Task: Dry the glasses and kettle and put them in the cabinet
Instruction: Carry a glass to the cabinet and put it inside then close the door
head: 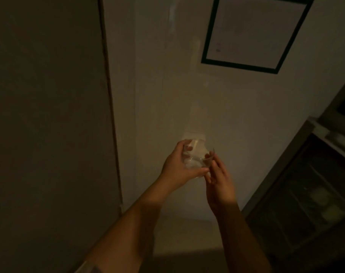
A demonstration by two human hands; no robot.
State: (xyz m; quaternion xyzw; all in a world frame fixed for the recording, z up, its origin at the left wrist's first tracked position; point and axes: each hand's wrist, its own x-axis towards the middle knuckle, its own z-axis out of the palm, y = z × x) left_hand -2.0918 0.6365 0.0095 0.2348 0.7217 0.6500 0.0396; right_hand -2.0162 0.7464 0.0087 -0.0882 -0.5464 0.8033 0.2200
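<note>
In dim light my left hand cups a clear glass stuffed with a pale cloth, while my right hand pinches its rim just beside it. To dry it well I judge I should twist the glass around the cloth, gripping firmly.

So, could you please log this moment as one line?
left hand: grips glass | right hand: fingers on rim | white cloth inside | stage: drying
</note>
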